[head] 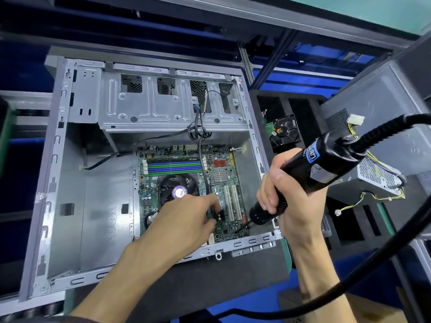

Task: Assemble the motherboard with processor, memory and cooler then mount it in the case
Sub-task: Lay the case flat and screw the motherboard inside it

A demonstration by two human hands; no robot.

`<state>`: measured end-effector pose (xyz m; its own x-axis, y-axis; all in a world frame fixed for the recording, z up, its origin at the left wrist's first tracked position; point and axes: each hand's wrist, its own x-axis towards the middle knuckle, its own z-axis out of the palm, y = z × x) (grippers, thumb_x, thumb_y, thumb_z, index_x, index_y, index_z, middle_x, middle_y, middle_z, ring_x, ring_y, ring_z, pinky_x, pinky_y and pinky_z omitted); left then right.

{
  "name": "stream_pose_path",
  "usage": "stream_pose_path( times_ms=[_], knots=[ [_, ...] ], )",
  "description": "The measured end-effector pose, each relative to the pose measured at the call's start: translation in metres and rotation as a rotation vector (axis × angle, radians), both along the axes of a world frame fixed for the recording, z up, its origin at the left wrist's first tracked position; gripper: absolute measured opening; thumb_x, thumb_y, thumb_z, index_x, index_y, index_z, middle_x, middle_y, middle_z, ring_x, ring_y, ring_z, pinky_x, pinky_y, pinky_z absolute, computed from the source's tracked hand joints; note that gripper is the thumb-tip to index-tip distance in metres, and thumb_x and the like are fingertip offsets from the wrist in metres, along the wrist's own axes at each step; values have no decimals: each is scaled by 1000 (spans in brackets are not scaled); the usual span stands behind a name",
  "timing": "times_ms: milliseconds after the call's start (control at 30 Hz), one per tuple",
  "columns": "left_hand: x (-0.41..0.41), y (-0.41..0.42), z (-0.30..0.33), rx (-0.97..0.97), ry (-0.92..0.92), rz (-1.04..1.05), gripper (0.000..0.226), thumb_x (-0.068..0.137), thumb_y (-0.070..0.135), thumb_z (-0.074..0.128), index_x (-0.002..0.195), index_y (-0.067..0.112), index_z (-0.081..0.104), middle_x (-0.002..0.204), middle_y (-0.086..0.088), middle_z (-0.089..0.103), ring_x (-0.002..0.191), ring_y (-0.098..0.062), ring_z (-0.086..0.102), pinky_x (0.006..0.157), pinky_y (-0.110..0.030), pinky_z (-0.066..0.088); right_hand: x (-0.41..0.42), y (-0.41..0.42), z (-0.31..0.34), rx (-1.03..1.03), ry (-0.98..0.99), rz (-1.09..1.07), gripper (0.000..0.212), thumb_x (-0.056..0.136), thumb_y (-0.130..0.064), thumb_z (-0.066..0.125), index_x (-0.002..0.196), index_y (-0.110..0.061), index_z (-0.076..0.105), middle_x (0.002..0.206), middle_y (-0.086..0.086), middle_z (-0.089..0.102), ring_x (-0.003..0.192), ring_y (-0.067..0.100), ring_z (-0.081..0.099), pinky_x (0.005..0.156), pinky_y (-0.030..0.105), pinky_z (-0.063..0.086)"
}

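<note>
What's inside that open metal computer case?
A green motherboard with a black cooler fan and memory sticks. The left hand covers part of the board; the processor beneath the cooler is hidden.

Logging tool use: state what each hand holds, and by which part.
The right hand grips the electric screwdriver around its lower body, above the chuck. The left hand rests on the motherboard; whether its fingers pinch anything cannot be told.

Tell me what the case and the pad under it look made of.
Case: looks like bare sheet metal, dull grey, with stamped slots and folded edges. Pad: probably dark foam or rubber, matte and without shine; the picture cannot settle which.
</note>
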<state>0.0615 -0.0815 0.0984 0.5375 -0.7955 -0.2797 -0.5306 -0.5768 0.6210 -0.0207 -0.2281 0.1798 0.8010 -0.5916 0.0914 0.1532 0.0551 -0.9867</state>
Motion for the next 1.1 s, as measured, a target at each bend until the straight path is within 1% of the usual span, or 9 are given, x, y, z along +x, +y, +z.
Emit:
stream_pose_path(
  times_ms=[333, 567, 767, 933, 1033, 1100],
  knots=[
    [1, 0, 2, 10, 19, -2, 20, 92, 35, 58, 110, 41, 56, 67, 12, 59, 72, -10, 57, 72, -32, 52, 1, -1, -1, 30, 23, 0, 13, 73, -19, 66, 65, -25, 58, 41, -2, 39, 31, 13, 32, 43, 24, 31],
    [1, 0, 2, 27, 23, -2, 19, 92, 35, 58, 110, 42, 56, 67, 11, 61, 73, -12, 60, 73, -33, 53, 0, -2, -3, 23, 29, -16, 13, 73, -18, 65, 64, -23, 56, 42, -1, 37, 31, 14, 31, 43, 25, 32],
    [1, -1, 0, 27, 23, 5, 19, 90, 35, 58, 108, 43, 56, 65, 12, 59, 70, -11, 57, 73, -34, 53, -2, -2, -4, 21, 25, -39, 13, 72, -18, 64, 64, -22, 55, 41, -2, 37, 31, 14, 31, 44, 24, 33],
    [1, 0, 0, 22, 30, 10, 19, 90, 34, 60, 107, 42, 57, 64, 11, 60, 69, -11, 59, 74, -34, 54, -2, -4, -5, 16, 10, -35, 13, 74, -18, 64, 65, -21, 55, 42, -2, 37, 31, 14, 30, 43, 25, 31],
    [1, 0, -1, 14, 29, 21, 18, 90, 33, 60, 106, 41, 58, 62, 11, 59, 66, -7, 57, 71, -33, 53, -2, -3, -5, -14, -6, -12, 13, 77, -16, 63, 66, -21, 58, 43, -3, 39, 32, 15, 31, 44, 25, 32],
    [1, 0, -1, 10, 32, 27, 18, 89, 32, 61, 105, 41, 59, 61, 11, 59, 65, -5, 56, 70, -32, 53, -2, -2, -4, -30, -20, -1, 9, 78, -16, 63, 71, -22, 63, 44, -5, 41, 32, 14, 32, 44, 24, 32]
  ],
)
